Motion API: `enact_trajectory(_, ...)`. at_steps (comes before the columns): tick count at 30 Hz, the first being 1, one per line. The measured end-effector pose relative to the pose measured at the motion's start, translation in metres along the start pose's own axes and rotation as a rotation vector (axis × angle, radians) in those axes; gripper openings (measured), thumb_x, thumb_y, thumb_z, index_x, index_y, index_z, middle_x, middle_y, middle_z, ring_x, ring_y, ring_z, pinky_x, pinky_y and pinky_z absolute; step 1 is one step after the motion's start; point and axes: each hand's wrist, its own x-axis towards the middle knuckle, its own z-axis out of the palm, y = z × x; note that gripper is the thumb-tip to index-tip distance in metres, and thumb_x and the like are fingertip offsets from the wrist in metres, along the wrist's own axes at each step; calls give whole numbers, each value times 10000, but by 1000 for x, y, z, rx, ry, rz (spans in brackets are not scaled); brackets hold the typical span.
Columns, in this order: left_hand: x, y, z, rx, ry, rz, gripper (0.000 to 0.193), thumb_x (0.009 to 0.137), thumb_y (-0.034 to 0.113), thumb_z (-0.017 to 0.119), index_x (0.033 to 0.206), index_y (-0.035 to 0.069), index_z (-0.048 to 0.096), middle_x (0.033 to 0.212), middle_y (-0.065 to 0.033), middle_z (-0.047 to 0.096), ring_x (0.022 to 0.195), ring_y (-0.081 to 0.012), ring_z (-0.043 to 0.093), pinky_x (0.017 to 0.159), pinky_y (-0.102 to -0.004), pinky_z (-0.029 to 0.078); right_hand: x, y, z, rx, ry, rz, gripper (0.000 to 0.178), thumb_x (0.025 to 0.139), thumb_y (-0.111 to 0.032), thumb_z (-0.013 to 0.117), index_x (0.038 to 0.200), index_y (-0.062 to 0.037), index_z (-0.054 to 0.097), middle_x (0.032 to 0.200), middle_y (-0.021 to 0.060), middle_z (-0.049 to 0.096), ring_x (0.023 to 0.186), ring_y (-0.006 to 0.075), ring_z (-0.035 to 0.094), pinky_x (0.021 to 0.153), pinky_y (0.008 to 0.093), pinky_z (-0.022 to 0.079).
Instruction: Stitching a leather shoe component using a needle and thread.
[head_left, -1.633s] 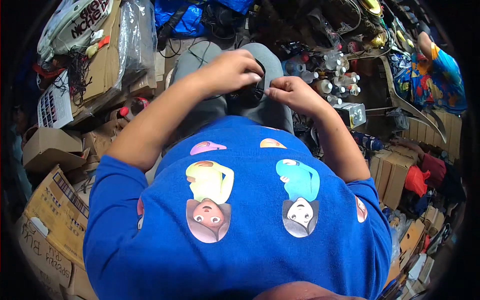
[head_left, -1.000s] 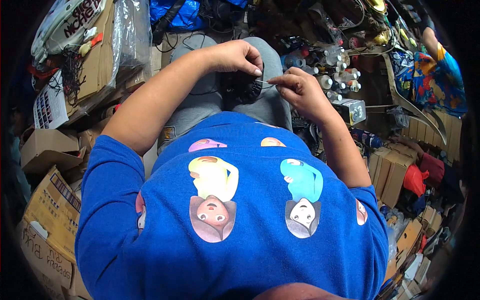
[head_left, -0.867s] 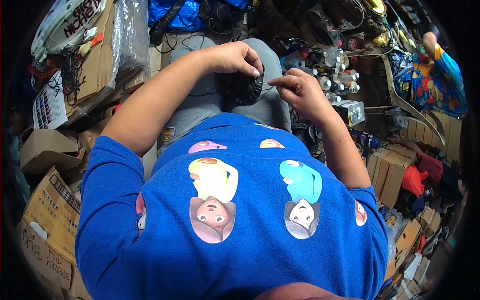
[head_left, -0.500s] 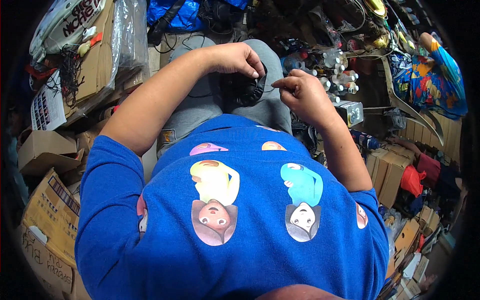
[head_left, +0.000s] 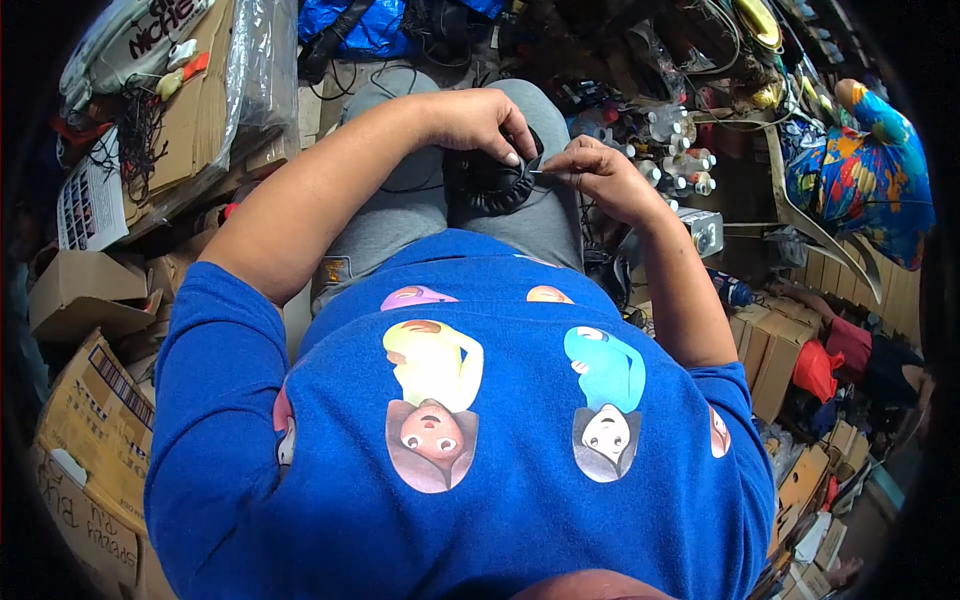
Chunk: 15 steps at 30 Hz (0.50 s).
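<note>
On my lap, between my grey-trousered knees [head_left: 395, 215], rests a black rounded piece [head_left: 492, 190] with a gathered, ruffled edge, like soft leather. Its exact kind does not show clearly. My left hand [head_left: 487, 122] is closed over its far side and pinches the edge between thumb and fingers. At the right of that edge, my right hand [head_left: 608, 178] pinches a thin shiny needle [head_left: 537, 172], its tip pointing left at the black piece. Part of the piece is hidden under the left fingers.
Several clear bottles with white caps [head_left: 690, 160] stand beyond my right hand, near a clear square container [head_left: 703, 232]. Flattened cardboard [head_left: 195, 120] and boxes [head_left: 90, 290] crowd the left. At the right are another person's colourful clothing [head_left: 865, 180] and more cartons [head_left: 770, 340].
My right hand has turned and come slightly nearer the black piece; the shiny needle now shows at its edge. My left hand keeps its pinch, nearly unmoved.
</note>
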Motion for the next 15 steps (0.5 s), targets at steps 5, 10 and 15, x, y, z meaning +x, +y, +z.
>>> enact_trajectory(5, -4, 10, 0, 1, -17, -84, 317, 747, 76, 659, 1059, 20, 652, 991, -97, 619, 966, -192, 575, 878, -294, 439, -4, -17, 25, 129, 96, -7, 166, 792, -62, 655, 955, -62, 689, 908, 38, 581, 860, 125, 577, 778, 264, 467)
enact_trajectory(10, -35, -2, 0, 397, 412, 171, 385, 732, -23, 580, 1104, 66, 623, 1068, -110, 580, 878, -207, 603, 838, -306, 463, -10, -20, 22, -39, 165, -70, 196, 786, -76, 665, 979, -96, 686, 872, 43, 573, 827, 144, 588, 739, 272, 475)
enact_trajectory(15, -77, 26, 45, 205, 628, 2, 309, 729, -68, 556, 990, 73, 641, 1010, -113, 588, 761, -228, 612, 786, -325, 483, -22, -20, 35, -201, 261, -109, 299, 728, -49, 640, 1000, -162, 691, 788, 83, 529, 745, 228, 566, 678, 325, 464)
